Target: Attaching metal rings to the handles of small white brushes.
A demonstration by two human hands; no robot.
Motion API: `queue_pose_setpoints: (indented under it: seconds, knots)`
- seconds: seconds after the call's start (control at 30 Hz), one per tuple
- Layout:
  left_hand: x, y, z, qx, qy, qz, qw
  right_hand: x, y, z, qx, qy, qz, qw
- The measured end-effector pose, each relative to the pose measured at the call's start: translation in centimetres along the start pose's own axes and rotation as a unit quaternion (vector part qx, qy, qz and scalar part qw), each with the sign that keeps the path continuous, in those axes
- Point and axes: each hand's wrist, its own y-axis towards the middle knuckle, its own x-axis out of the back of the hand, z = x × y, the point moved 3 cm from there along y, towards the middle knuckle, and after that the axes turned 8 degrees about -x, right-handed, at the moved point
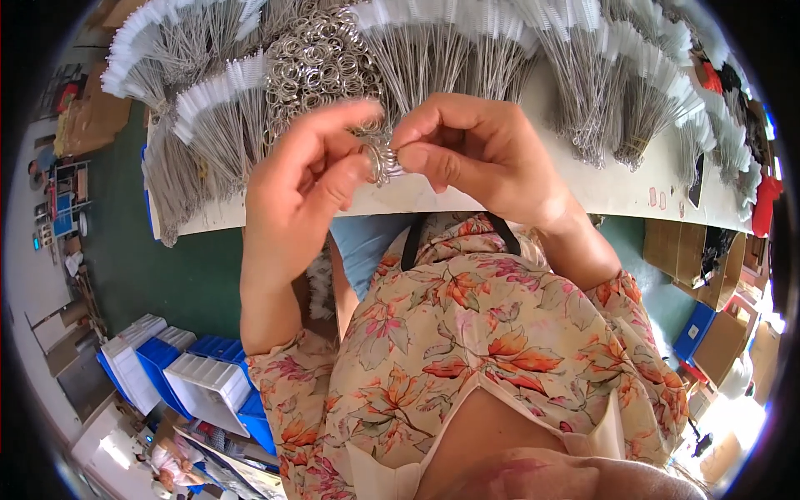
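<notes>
Above the table's near edge, both hands meet at a small cluster of shiny metal split rings [382,160]. My left hand [292,179] pinches the cluster with its thumb, its index finger raised and blurred. From the other side, my right hand [492,158] closes thumb and index finger on the cluster's edge, the other fingers curled. Just beyond my hands lies a big heap of loose split rings [321,62]. Bundles of thin wire-handled brushes with white bristles [433,54] flank the heap. Exactly which ring each fingertip grips is hidden.
The pale table [575,179] curves across the view, with more brush bundles [642,108] at the right and others [208,117] at the left. Blue and white plastic bins [208,379] stand on the green floor at lower left. Cardboard boxes [687,258] are at right.
</notes>
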Motion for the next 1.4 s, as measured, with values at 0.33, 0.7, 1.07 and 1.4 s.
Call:
queue_pose_setpoints:
  seconds: [0.33,0.7,1.07,1.4]
  knots:
    - [2.8,-3.0,-0.1,-0.033,0.012,-0.012,0.999,-3.1,1.0,0.0,-0.012,-0.020,0.067,0.997]
    - [3.7,-8.9,2.2,-0.130,-0.278,-0.227,0.924,-9.9,1.1,-2.5,0.200,-0.083,0.023,0.976]
    - [6.4,-14.5,1.6,-0.197,-0.178,-0.377,0.887,-15.6,2.1,-3.1,0.294,-0.245,0.056,0.922]
    - [7.2,-16.5,6.1,-0.157,0.129,-0.215,0.955,-12.2,4.6,-7.6,-0.112,-0.090,0.162,0.976]
